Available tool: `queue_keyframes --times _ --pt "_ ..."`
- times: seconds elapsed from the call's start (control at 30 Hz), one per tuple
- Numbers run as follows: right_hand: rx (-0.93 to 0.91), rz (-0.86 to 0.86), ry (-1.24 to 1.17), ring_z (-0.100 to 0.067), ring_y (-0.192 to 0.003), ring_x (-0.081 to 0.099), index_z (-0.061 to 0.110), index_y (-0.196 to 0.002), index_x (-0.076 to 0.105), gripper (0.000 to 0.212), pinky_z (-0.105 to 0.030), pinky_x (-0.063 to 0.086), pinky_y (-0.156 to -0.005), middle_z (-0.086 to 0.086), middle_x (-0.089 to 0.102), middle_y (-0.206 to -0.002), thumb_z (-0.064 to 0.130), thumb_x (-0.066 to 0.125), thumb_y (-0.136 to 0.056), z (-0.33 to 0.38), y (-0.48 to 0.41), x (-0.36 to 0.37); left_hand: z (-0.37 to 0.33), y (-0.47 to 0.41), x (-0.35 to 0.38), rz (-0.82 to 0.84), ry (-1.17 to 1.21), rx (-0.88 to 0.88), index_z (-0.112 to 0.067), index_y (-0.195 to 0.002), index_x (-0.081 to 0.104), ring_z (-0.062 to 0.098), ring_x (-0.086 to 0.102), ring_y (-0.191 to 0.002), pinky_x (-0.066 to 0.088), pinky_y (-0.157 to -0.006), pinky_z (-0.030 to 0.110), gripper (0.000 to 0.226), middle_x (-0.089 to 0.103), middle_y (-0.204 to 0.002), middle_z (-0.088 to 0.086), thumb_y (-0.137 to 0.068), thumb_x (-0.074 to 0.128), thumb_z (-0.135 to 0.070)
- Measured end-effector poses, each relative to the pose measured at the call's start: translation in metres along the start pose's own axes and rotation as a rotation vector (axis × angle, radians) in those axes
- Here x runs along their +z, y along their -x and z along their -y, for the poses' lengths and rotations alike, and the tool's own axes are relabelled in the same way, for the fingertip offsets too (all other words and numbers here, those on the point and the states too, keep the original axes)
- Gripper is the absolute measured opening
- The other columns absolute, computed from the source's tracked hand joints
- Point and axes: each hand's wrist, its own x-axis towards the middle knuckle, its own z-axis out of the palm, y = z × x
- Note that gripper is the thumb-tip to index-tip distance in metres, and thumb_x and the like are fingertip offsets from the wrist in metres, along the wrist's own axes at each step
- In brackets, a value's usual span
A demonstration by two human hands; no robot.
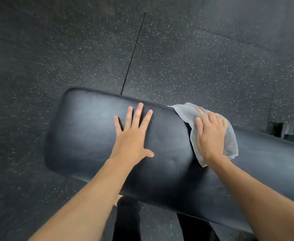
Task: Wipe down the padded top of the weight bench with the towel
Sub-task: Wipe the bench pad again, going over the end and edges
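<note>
right hand (210, 134) flat on the grey towel (229, 143) on the black desk (83, 136), left hand (134, 134) beside it, fingers (140, 112) spread wide.

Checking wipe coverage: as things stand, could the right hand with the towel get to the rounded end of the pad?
Probably not directly: the left hand lies flat on the pad, between the right hand on the towel and that end.
</note>
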Motion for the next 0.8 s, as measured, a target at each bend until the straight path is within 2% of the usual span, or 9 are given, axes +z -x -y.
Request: queue_keyframes --times 0.07,0.17,0.27,0.37,0.47,0.53,0.63,0.73,0.8 --pt "-0.04 0.026 0.05 -0.035 -0.101 0.054 0.017 -0.134 0.061 0.048 -0.043 0.031 -0.098 -0.01 0.063 -0.108 0.036 0.026 -0.106 0.037 -0.014 0.008 0.065 0.018 -0.012 -0.071 0.024 -0.141 -0.031 -0.157 -0.018 0.034 -0.026 -0.15 -0.006 -0.116 0.065 0.144 -0.033 -0.162 0.004 -0.058 0.077 -0.074" --pt "-0.151 0.09 0.054 -0.034 -0.095 0.053 0.017 -0.131 0.061 0.052 -0.044 0.033 -0.092 -0.008 0.061 -0.104 0.039 0.021 -0.105 0.116 -0.031 0.031 0.142 0.038 -0.009 0.025 0.12 -0.313 -0.035 -0.152 -0.029 0.032 -0.036 -0.145 -0.008 -0.115 0.069 0.157 -0.045 -0.155 -0.001 -0.044 0.073 -0.085" --pt "-0.23 0.076 0.033 -0.033 -0.091 0.055 0.021 -0.133 0.06 0.046 -0.045 0.036 -0.089 -0.007 0.062 -0.104 0.036 0.028 -0.104 0.206 -0.034 0.061 0.168 0.037 0.01 0.054 0.171 -0.248 -0.035 -0.144 -0.041 0.03 -0.048 -0.138 -0.014 -0.111 0.072 0.159 -0.057 -0.145 -0.005 -0.041 0.067 -0.09" --pt "-0.266 0.056 0.027 -0.034 -0.092 0.057 0.021 -0.135 0.061 0.046 -0.046 0.039 -0.089 -0.009 0.064 -0.106 0.035 0.029 -0.104 0.272 -0.037 0.08 0.172 0.036 0.017 0.012 0.215 -0.199 -0.034 -0.144 -0.042 0.032 -0.05 -0.136 -0.018 -0.106 0.072 0.157 -0.056 -0.146 -0.003 -0.044 0.066 -0.091" --pt "-0.311 0.123 0.037 -0.035 -0.096 0.057 0.022 -0.136 0.059 0.049 -0.048 0.038 -0.089 -0.009 0.063 -0.11 0.037 0.025 -0.105 0.317 -0.047 0.089 0.176 0.034 0.023 -0.034 0.189 -0.184 -0.029 -0.144 -0.042 0.034 -0.05 -0.135 -0.018 -0.105 0.075 0.155 -0.055 -0.147 0.001 -0.049 0.064 -0.091" --pt "-0.381 0.179 0.045 -0.036 -0.1 0.056 0.021 -0.133 0.06 0.041 -0.048 0.037 -0.088 -0.01 0.062 -0.114 0.035 0.031 -0.107 0.345 -0.054 0.096 0.177 0.033 0.023 -0.004 0.193 -0.169 -0.025 -0.141 -0.043 0.035 -0.052 -0.133 -0.016 -0.107 0.076 0.152 -0.056 -0.146 0.004 -0.053 0.063 -0.09" --pt "-0.54 0.253 0.121 -0.036 -0.103 0.056 0.016 -0.122 0.063 0.036 -0.047 0.037 -0.085 -0.009 0.062 -0.115 0.035 0.036 -0.109 0.37 -0.06 0.102 0.178 0.033 0.021 0.034 0.196 -0.15 -0.018 -0.148 -0.031 0.035 -0.052 -0.133 -0.019 -0.105 0.076 0.148 -0.056 -0.144 0.006 -0.058 0.063 -0.087" --pt "-0.596 0.272 0.156 -0.034 -0.101 0.055 0.016 -0.114 0.063 0.036 -0.045 0.037 -0.084 -0.007 0.061 -0.112 0.037 0.034 -0.109 0.37 -0.064 0.099 0.179 0.035 0.021 -0.004 0.227 -0.11 -0.019 -0.156 -0.018 0.033 -0.05 -0.135 -0.023 -0.105 0.073 0.141 -0.053 -0.147 0.003 -0.062 0.067 -0.081" --pt "-0.577 0.298 0.157 -0.033 -0.103 0.055 0.016 -0.116 0.062 0.037 -0.045 0.038 -0.086 -0.006 0.06 -0.114 0.038 0.034 -0.109 0.368 -0.063 0.097 0.186 0.038 0.024 -0.081 0.375 -0.059 -0.023 -0.159 0.0 0.024 -0.044 -0.141 -0.025 -0.109 0.068 0.12 -0.039 -0.158 -0.002 -0.072 0.074 -0.061"
